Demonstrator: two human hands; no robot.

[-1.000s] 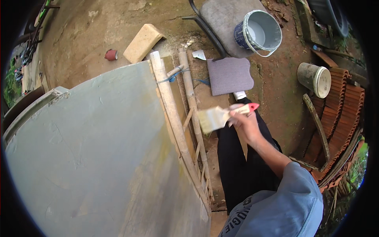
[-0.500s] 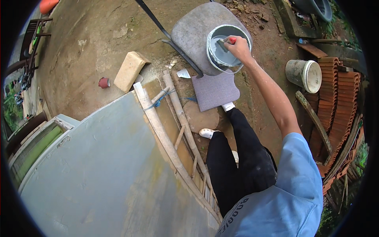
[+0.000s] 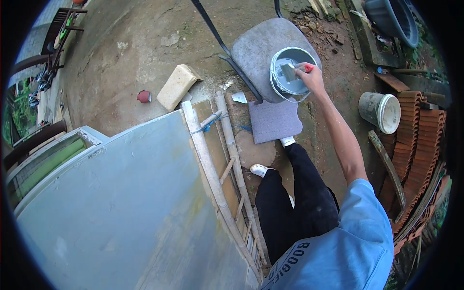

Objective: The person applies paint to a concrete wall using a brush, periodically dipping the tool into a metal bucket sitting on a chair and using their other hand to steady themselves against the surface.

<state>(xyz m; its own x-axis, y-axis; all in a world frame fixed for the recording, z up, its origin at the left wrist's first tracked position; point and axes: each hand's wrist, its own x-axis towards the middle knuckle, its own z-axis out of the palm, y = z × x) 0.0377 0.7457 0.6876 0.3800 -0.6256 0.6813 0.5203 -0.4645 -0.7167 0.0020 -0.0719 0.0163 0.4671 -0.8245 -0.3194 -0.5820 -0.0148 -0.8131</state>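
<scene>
My right hand [image 3: 311,78] is closed round the red handle of a paintbrush [image 3: 289,72]. The flat, grey-coated head of the brush is inside the bucket [image 3: 273,79], above or touching the pale grey-blue paint; I cannot tell which. Paint smears the bucket's rim and inner wall, and its thin wire handle hangs down at the near side. This bucket stands on the worn grey seat of a chair [image 3: 249,48] with black metal legs. My left hand is out of view.
A bamboo ladder [image 3: 198,140] leans along the grey-blue wall [image 3: 111,193]. Near my feet is a purple-grey pad [image 3: 275,121]. A block [image 3: 178,87] and a small red cup [image 3: 143,96] lie left; a dirty white bucket [image 3: 379,112] and stacked roof tiles [image 3: 406,145] are right.
The brush has turned in my right hand, so more of its flat head shows inside the bucket. The whole view has shifted, placing the chair and bucket farther right and lower.
</scene>
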